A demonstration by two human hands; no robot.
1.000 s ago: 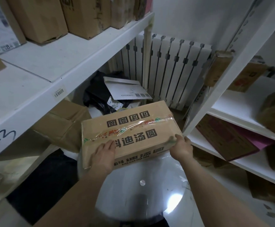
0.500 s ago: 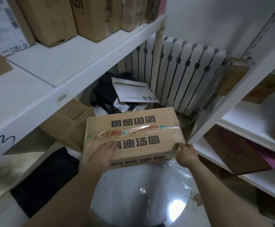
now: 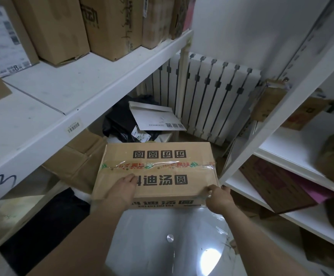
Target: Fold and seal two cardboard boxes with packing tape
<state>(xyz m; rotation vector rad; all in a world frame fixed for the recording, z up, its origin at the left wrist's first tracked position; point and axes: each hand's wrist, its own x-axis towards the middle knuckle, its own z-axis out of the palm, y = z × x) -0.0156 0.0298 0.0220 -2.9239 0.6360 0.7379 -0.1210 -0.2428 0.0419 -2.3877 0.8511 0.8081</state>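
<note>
while the box (image 3: 158, 154) is sitting at the far edge of the round table (image 3: 162, 251), between the left shelf (image 3: 72, 92) and the right shelf (image 3: 293, 154), the left hand (image 3: 122, 189) is lying flat on its top, fingers straight and close together, pressing down just below the tape (image 3: 162, 165). the right hand (image 3: 218, 198) is gripping the box's near right corner, fingers curled over the edge where clear film is glinting. the tape is running across the top from side to side along the seam, red and green print showing under its shine. black characters are facing away, upside down, on the top and near side. behind the box an envelope (image 3: 154, 118) is leaning on dark bags (image 3: 120, 124), and a radiator (image 3: 211, 96) is standing against the wall. cartons (image 3: 58, 26) are standing on the left shelf.
</note>
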